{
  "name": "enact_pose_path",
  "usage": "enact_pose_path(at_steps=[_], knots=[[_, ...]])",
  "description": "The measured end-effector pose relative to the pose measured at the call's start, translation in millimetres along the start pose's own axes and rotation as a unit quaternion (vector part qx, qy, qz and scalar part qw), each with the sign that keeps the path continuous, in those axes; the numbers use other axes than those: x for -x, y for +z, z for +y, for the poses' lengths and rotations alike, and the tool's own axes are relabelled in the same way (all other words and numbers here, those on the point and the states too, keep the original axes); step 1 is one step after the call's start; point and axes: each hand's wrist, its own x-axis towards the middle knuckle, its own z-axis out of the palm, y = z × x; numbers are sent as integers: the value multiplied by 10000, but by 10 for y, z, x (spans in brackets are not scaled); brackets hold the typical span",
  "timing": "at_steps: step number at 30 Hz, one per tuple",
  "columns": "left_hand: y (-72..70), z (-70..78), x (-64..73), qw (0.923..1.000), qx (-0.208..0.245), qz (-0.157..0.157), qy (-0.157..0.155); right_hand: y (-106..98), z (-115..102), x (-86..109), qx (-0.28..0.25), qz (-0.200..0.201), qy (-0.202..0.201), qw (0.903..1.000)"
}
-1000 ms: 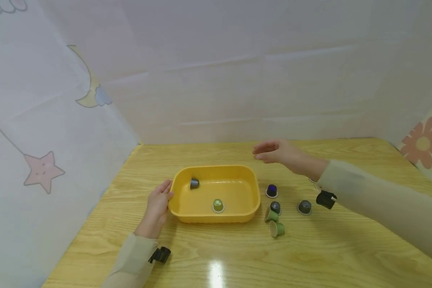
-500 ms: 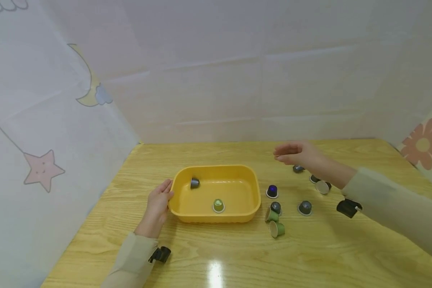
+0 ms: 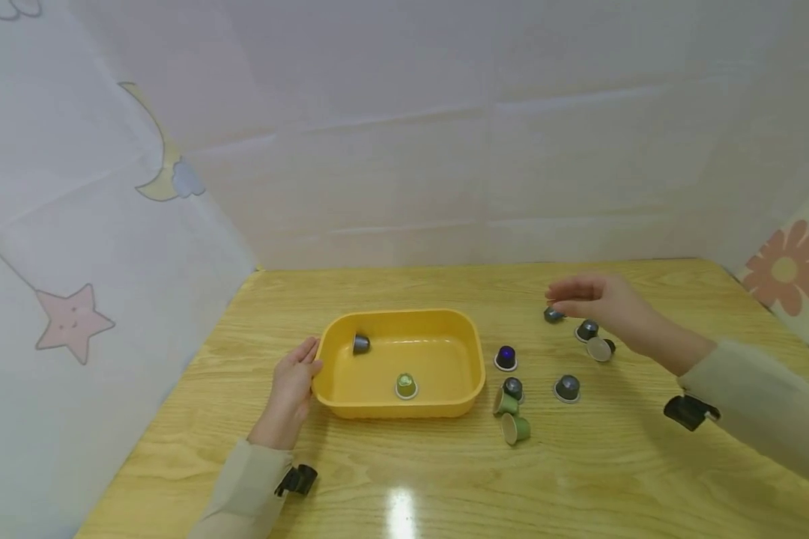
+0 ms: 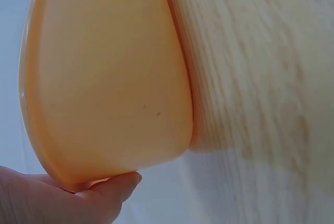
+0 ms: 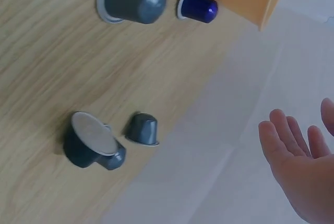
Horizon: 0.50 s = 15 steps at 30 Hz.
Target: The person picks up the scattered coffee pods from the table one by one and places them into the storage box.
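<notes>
Left hand (image 3: 293,383) grips yellow tray (image 3: 404,411); right hand (image 3: 601,301) hovers, loose; any print on tray's green capsule (image 3: 406,385) unreadable

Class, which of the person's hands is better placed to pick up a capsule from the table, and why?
Likely the right hand: relaxed, with nothing visible in it, it is near the dark capsules. The left hand grips the yellow tray at the end farther from them.

No readable text, labels or numbers — any view
</notes>
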Motion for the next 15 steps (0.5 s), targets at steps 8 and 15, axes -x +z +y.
enact_pose_path(at_steps=[8, 15], knots=[[-16, 0, -8, 10000, -13, -13, -10, -50, 148, 114, 279, 176, 212, 9992], [-9, -17, -6, 10000, 4, -21, 65, -138, 268, 187, 115, 369, 381, 9985]])
